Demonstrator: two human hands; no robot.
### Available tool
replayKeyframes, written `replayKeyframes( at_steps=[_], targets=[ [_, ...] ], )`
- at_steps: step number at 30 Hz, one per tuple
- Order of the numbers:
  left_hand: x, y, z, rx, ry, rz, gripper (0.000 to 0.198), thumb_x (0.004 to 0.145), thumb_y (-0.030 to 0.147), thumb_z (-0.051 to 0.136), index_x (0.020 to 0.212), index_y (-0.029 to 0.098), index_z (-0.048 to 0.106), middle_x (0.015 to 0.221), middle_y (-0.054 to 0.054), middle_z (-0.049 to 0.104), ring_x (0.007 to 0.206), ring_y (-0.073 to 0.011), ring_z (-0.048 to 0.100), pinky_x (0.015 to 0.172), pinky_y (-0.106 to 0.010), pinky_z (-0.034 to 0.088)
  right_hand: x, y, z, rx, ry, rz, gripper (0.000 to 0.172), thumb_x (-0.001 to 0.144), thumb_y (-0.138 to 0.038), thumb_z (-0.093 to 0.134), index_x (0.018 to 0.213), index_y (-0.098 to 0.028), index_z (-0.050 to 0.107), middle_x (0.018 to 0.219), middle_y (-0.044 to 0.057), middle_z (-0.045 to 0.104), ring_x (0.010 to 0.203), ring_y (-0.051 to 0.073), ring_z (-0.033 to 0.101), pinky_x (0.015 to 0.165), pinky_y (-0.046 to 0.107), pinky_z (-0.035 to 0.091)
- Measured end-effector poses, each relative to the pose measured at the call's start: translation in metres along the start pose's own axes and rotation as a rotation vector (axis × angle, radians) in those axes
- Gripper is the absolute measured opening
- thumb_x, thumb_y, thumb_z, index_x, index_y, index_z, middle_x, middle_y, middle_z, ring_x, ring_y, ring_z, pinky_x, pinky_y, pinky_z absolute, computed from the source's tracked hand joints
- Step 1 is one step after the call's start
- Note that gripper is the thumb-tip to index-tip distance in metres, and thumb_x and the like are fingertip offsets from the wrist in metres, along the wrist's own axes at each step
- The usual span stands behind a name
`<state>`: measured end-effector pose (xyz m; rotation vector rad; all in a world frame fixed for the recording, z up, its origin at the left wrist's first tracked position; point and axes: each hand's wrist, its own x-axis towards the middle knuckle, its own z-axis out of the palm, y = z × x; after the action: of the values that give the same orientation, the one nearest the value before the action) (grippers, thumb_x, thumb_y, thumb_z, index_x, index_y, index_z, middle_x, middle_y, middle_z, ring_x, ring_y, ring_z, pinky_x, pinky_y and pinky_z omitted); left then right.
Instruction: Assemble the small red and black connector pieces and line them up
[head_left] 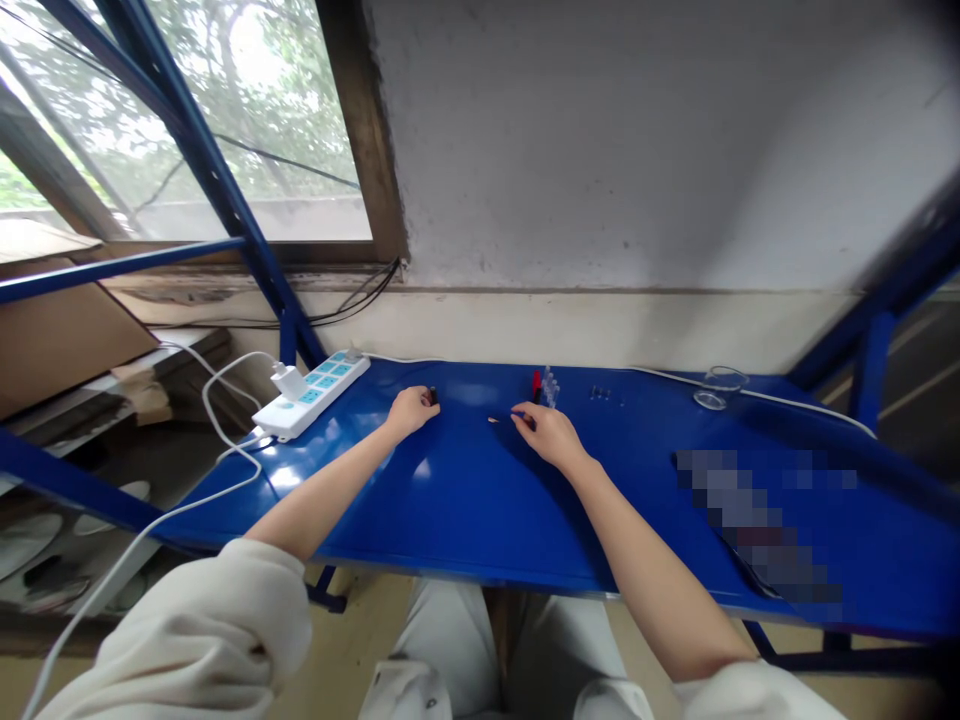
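Observation:
My left hand [411, 413] rests low over the blue table, its fingers closed around a small dark object [433, 396] whose kind I cannot make out. To the right, my right hand [553, 432] is held with thumb and fingers drawn together; whatever may be between them is too small to name. A tiny pale, pointed piece [493, 420] lies on the table just left of its fingertips. Right behind that hand are a red and black object [536, 385], partly hidden, and a cluster of small clear plastic pieces [550, 387].
A white power strip [319, 393] with a plugged-in adapter lies at the table's left end, its cable trailing off the edge. Several tiny clear pieces [600, 393] and a clear round container [710, 400] sit at the back right. A blurred-out flat object [757, 525] lies at the right.

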<state>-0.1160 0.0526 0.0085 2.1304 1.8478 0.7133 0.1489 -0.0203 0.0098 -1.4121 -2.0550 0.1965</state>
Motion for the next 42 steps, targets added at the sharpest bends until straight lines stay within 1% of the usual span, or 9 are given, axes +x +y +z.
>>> replayKeyframes(
  at_steps=[11, 17, 19, 21, 24, 28, 30, 36, 42],
  targets=[
    [-0.007, 0.000, 0.001, -0.020, -0.027, -0.134, 0.016, 0.062, 0.032, 0.060, 0.064, 0.017, 0.054, 0.064, -0.001, 0.060, 0.062, -0.0145, 0.056, 0.053, -0.022, 0.036, 0.000, 0.003, 0.001, -0.006, 0.010, 0.003, 0.028, 0.082, -0.033, 0.040, 0.098, -0.022, 0.060, 0.068, 0.001, 0.062, 0.059, 0.013, 0.055, 0.055, 0.023, 0.036],
    [-0.012, -0.012, -0.003, -0.148, -0.074, -0.210, 0.034, 0.055, 0.036, 0.068, 0.081, 0.016, 0.056, 0.075, -0.003, 0.061, 0.068, -0.0155, 0.058, 0.058, -0.023, 0.041, 0.000, 0.005, 0.002, -0.018, -0.030, 0.047, 0.023, 0.082, -0.032, 0.042, 0.091, -0.022, 0.060, 0.064, 0.000, 0.061, 0.055, 0.012, 0.052, 0.052, 0.023, 0.033],
    [-0.018, -0.013, -0.005, -0.181, -0.026, -0.229, 0.041, 0.054, 0.037, 0.069, 0.086, 0.015, 0.055, 0.081, -0.005, 0.061, 0.072, -0.0162, 0.058, 0.061, -0.024, 0.042, -0.001, 0.006, 0.003, -0.020, -0.039, 0.063, 0.022, 0.082, -0.032, 0.042, 0.087, -0.022, 0.060, 0.065, 0.000, 0.061, 0.055, 0.012, 0.052, 0.051, 0.023, 0.032],
    [-0.026, -0.010, -0.006, -0.230, 0.076, -0.243, 0.043, 0.054, 0.038, 0.069, 0.089, 0.015, 0.055, 0.086, -0.006, 0.060, 0.076, -0.0164, 0.057, 0.063, -0.024, 0.043, -0.001, 0.008, 0.005, -0.017, -0.045, 0.071, 0.021, 0.082, -0.032, 0.041, 0.083, -0.021, 0.060, 0.065, 0.001, 0.061, 0.056, 0.012, 0.053, 0.051, 0.022, 0.032],
    [-0.041, 0.001, -0.005, -0.369, 0.246, -0.266, 0.036, 0.062, 0.037, 0.062, 0.090, 0.016, 0.054, 0.087, -0.005, 0.060, 0.073, -0.0143, 0.056, 0.063, -0.024, 0.043, -0.003, 0.009, 0.009, -0.017, -0.043, 0.076, 0.022, 0.082, -0.032, 0.040, 0.082, -0.021, 0.059, 0.065, 0.001, 0.060, 0.057, 0.013, 0.053, 0.052, 0.022, 0.032],
    [-0.062, 0.020, 0.001, -0.473, 0.436, -0.216, 0.024, 0.073, 0.033, 0.049, 0.090, 0.016, 0.054, 0.085, -0.004, 0.060, 0.067, -0.0107, 0.054, 0.063, -0.022, 0.043, -0.006, 0.009, 0.012, -0.042, -0.001, 0.083, 0.022, 0.082, -0.031, 0.038, 0.082, -0.021, 0.058, 0.065, 0.001, 0.060, 0.057, 0.012, 0.053, 0.052, 0.022, 0.033],
    [-0.070, 0.027, 0.003, -0.441, 0.473, -0.175, 0.022, 0.075, 0.032, 0.046, 0.089, 0.016, 0.054, 0.084, -0.003, 0.060, 0.065, -0.0101, 0.053, 0.064, -0.022, 0.043, -0.007, 0.009, 0.012, -0.058, 0.009, 0.077, 0.023, 0.083, -0.031, 0.037, 0.082, -0.020, 0.057, 0.066, 0.001, 0.060, 0.056, 0.012, 0.053, 0.052, 0.022, 0.032],
    [-0.082, 0.034, 0.008, -0.287, 0.440, -0.025, 0.019, 0.079, 0.028, 0.042, 0.083, 0.017, 0.056, 0.079, -0.002, 0.059, 0.067, -0.0108, 0.053, 0.068, -0.022, 0.043, -0.011, 0.008, 0.013, -0.106, 0.043, 0.061, 0.028, 0.085, -0.032, 0.033, 0.081, -0.019, 0.057, 0.064, 0.002, 0.059, 0.054, 0.012, 0.052, 0.050, 0.022, 0.031],
    [-0.087, 0.041, 0.008, -0.195, 0.401, 0.145, 0.017, 0.080, 0.025, 0.040, 0.079, 0.017, 0.056, 0.077, -0.002, 0.058, 0.067, -0.0111, 0.051, 0.068, -0.023, 0.041, -0.011, 0.011, 0.016, -0.188, 0.094, 0.104, 0.030, 0.085, -0.033, 0.033, 0.077, -0.019, 0.058, 0.061, 0.002, 0.059, 0.057, 0.014, 0.055, 0.051, 0.022, 0.030]
  ],
)
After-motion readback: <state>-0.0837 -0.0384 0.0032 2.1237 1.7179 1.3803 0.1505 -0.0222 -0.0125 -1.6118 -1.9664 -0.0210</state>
